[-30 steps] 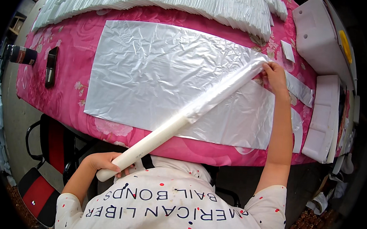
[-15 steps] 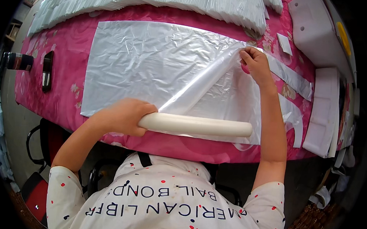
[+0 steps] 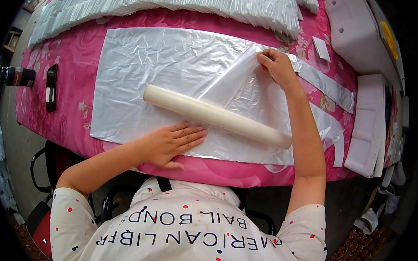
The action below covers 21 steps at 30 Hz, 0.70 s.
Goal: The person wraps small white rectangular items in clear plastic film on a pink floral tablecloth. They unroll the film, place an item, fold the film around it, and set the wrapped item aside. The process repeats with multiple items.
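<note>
A stack of clear, shiny plastic bags (image 3: 141, 69) lies flat and wrinkled across the table. At its far right corner, my right hand (image 3: 276, 66) pinches the upper layer, which is lifted and folded back in a slanting crease. A smooth cream-coloured tube (image 3: 214, 115), like a roller, rests slantwise on the plastic, its right end close to my right forearm. My left hand (image 3: 179, 140) lies flat on the near edge of the plastic, fingers stretched out, just below the tube and not holding it.
A pink flowered cloth (image 3: 73, 84) covers the table. Rows of packed white sleeves (image 3: 169, 1) line the far side. A dark phone (image 3: 52, 87) and a dark jar (image 3: 20, 77) lie at left. White foam boxes (image 3: 365, 125) stand at right, near plastic strips (image 3: 326, 85).
My left hand has let go of the tube and now lies flat on the plastic. The tube has turned, its left end farther away. My right hand has moved slightly left with the layer.
</note>
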Each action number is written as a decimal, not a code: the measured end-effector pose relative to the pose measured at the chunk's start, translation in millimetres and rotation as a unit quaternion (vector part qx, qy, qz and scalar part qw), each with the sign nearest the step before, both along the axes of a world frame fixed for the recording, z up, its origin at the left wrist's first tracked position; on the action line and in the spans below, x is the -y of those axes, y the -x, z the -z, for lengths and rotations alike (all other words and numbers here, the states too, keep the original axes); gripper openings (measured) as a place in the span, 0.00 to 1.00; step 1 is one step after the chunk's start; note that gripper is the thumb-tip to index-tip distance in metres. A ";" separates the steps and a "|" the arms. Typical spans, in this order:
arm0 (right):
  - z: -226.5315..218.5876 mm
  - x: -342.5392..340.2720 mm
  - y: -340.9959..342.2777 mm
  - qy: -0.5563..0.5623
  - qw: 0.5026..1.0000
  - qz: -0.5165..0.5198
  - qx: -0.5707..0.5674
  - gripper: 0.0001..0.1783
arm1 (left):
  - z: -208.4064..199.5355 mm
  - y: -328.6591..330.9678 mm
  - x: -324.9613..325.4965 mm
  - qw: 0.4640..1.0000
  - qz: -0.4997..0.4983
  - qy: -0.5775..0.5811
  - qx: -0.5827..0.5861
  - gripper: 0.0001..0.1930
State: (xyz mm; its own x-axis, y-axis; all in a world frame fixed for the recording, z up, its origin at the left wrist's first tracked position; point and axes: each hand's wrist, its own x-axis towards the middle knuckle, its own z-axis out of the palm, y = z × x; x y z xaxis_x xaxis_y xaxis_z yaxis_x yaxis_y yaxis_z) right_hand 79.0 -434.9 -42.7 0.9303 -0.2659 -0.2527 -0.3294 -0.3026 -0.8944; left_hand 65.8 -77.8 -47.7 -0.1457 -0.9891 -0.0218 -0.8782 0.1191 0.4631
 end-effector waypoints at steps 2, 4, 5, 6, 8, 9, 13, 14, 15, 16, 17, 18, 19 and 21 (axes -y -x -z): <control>1.5 -8.1 2.2 0.108 0.989 0.096 0.039 0.10 | 4.9 10.9 -1.0 1.000 -0.001 -0.006 0.009 0.42; -0.3 -22.4 9.9 0.162 0.973 0.135 0.092 0.11 | 5.9 26.7 -0.8 0.999 -0.026 -0.012 0.020 0.41; -10.2 -39.9 19.7 0.163 0.971 0.125 0.124 0.12 | 7.0 35.7 -1.7 0.999 -0.040 -0.015 0.024 0.41; -19.0 -58.6 31.6 0.163 0.967 0.115 0.156 0.13 | 8.8 44.2 -2.3 0.998 -0.058 -0.014 0.034 0.41; -32.6 -101.7 68.0 0.197 0.965 -0.035 0.172 0.17 | 8.5 57.2 -0.6 0.995 -0.088 -0.015 0.050 0.40; -33.2 -126.9 86.9 0.229 0.952 -0.088 0.182 0.20 | 8.6 63.2 -0.5 0.993 -0.104 -0.016 0.058 0.40; -17.2 -154.1 125.8 0.387 0.896 -0.137 0.171 0.25 | 9.2 76.4 2.1 0.988 -0.129 -0.005 0.080 0.40; -13.7 -147.8 127.2 0.384 0.898 -0.124 0.174 0.25 | 8.6 77.4 1.5 0.988 -0.131 -0.006 0.083 0.40; -12.7 -139.1 128.2 0.402 0.894 -0.103 0.167 0.25 | 7.6 77.4 1.7 0.988 -0.131 -0.006 0.087 0.41; -12.4 -128.6 128.9 0.419 0.890 -0.081 0.160 0.25 | 6.9 77.3 1.6 0.987 -0.130 -0.006 0.090 0.41; -11.6 -116.0 130.5 0.436 0.885 -0.059 0.154 0.24 | 6.3 77.4 1.8 0.988 -0.129 -0.011 0.079 0.41; -10.5 -100.1 131.8 0.447 0.883 -0.029 0.140 0.24 | 5.1 77.3 1.7 0.989 -0.130 -0.015 0.068 0.41; -8.7 -82.3 133.9 0.458 0.880 0.002 0.126 0.23 | 3.9 76.9 1.5 0.989 -0.132 -0.019 0.057 0.42; -6.3 -45.2 142.5 0.481 0.869 0.083 0.081 0.23 | 3.5 67.8 -0.1 0.996 -0.091 0.004 0.019 0.42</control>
